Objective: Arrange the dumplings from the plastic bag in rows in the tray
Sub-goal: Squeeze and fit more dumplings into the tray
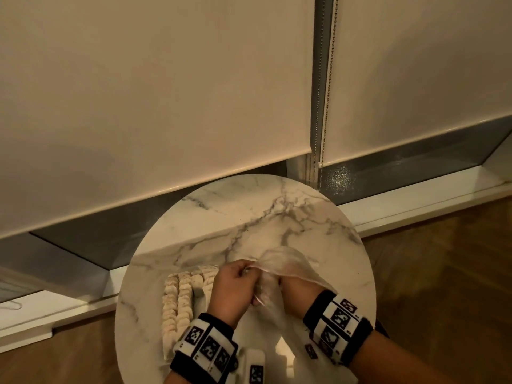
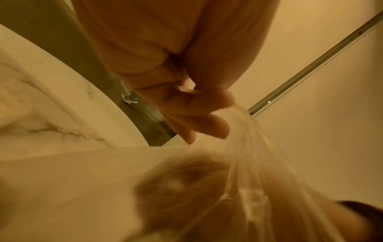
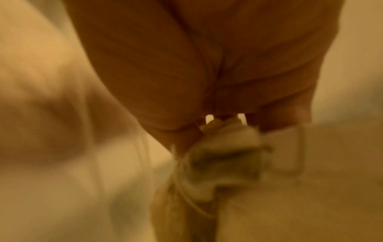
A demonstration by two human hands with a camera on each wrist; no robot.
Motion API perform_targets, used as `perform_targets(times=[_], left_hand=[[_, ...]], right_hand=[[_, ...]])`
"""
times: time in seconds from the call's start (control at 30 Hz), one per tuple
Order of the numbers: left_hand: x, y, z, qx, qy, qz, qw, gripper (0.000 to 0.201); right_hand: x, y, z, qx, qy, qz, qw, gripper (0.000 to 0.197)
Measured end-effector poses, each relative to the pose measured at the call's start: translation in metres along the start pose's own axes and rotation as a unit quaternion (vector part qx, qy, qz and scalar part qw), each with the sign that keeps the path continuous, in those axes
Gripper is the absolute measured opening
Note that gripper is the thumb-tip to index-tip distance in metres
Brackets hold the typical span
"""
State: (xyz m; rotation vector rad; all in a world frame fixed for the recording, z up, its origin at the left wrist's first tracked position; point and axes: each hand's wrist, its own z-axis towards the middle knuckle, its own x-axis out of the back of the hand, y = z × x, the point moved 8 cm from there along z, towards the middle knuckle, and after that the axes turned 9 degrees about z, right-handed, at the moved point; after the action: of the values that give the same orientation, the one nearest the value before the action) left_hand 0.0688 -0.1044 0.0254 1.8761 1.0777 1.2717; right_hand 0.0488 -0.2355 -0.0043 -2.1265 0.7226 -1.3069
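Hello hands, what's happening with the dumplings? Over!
Left hand pinches clear plastic bag open. Right hand inside, gripping pale dumpling. Rows of dumplings already laid. Nothing blocking.

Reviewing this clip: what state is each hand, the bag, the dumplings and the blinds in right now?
Left hand: pinches the bag's rim.
Right hand: inside the bag, grips a pale lump, likely a dumpling.
Clear plastic bag: open, held up off the round marble table.
Pale dumplings: lined in rows.
White roller blinds: lowered most of the way.
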Motion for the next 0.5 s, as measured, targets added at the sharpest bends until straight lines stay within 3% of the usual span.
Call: perform_targets(times=[0.2,0.3,0.37,0.43,0.5], left_hand=[[0.002,0.007,0.026,0.003,0.022,0.005,1.0,0.02],[0.001,-0.007,0.035,0.016,0.037,0.018,0.999,0.026],[-0.003,-0.018,0.038,0.03,0.04,0.025,0.998,0.018],[-0.014,-0.027,0.033,0.062,-0.002,-0.042,0.997,0.013],[-0.024,-0.033,0.024,0.089,-0.053,-0.122,0.987,0.022]], right_hand=[[0.066,-0.026,-0.025,0.063,0.09,0.004,0.994,0.014],[0.097,-0.043,-0.037,0.102,0.096,0.085,0.986,0.01],[0.111,-0.049,-0.036,0.11,0.096,0.141,0.979,0.009],[0.12,-0.054,-0.034,0.116,0.101,0.193,0.969,0.01],[0.126,-0.061,-0.032,0.124,0.107,0.235,0.958,0.01]])
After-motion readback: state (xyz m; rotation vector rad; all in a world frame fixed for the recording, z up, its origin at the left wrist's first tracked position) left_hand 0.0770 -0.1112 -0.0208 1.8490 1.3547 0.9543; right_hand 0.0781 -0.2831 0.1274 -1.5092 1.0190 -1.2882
